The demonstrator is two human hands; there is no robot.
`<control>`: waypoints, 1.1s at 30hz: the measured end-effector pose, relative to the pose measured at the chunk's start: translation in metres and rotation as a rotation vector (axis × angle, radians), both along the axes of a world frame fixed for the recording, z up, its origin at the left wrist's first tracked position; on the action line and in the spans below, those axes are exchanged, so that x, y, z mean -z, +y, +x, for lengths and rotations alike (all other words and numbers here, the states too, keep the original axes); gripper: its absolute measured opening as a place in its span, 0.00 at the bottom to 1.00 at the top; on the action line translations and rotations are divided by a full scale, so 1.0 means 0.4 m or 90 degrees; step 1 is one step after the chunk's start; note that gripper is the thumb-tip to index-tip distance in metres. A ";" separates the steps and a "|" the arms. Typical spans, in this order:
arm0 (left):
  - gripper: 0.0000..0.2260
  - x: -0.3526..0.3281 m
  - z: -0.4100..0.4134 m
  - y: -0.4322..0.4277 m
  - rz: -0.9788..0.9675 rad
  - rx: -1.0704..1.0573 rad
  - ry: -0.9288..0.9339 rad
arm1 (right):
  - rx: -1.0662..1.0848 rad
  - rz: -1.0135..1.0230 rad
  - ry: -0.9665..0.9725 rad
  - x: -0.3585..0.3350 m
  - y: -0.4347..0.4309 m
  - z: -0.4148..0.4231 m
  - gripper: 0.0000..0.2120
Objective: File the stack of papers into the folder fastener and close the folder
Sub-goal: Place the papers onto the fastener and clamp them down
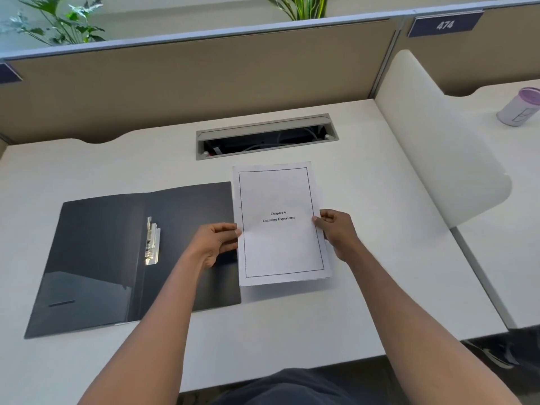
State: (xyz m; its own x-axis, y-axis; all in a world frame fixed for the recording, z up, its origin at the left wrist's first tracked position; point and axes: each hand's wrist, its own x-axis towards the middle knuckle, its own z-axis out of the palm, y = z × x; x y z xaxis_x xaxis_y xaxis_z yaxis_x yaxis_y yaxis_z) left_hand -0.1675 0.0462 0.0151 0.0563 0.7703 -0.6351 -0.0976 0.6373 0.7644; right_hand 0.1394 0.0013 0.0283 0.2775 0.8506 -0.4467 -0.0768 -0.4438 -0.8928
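A white stack of papers (pixel 280 244), its top sheet printed "Chapter 6 Learning Experience" inside a thin border, sits just right of an open dark grey folder (pixel 96 258). The folder lies flat on the white desk (pixel 365 229), and its metal fastener (pixel 153 244) stands near the spine fold. My left hand (pixel 214 242) pinches the stack's left edge, resting over the folder's right flap. My right hand (pixel 336 229) grips the stack's right edge. The stack's lower end looks slightly raised, casting a shadow on the desk.
A grey cable tray slot (pixel 267 135) is open in the desk behind the papers. A beige partition wall (pixel 204 74) runs along the back. A white curved divider (pixel 438 147) stands at the right, with a lilac cup (pixel 520 108) on the neighbouring desk.
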 end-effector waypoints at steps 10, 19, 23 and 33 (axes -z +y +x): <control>0.10 -0.049 -0.327 -0.014 0.130 0.102 0.125 | -0.063 -0.006 0.094 0.019 0.015 -0.280 0.06; 0.31 -0.055 -0.597 0.007 0.278 0.254 0.445 | -0.047 -0.033 0.096 0.066 0.032 -0.446 0.06; 0.45 -0.033 -0.648 -0.007 0.250 0.368 0.528 | -0.052 -0.040 0.079 0.085 0.040 -0.493 0.06; 0.52 0.079 -0.667 -0.033 0.252 0.451 0.617 | -0.044 -0.060 0.062 0.111 0.065 -0.549 0.11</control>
State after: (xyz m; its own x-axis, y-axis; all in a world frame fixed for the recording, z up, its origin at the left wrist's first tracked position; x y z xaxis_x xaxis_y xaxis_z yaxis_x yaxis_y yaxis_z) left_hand -0.4343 0.0330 -0.0166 0.1751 0.9083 -0.3798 0.8762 0.0322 0.4809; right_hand -0.0802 0.0273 -0.0162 0.1712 0.8194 -0.5471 -0.1269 -0.5323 -0.8370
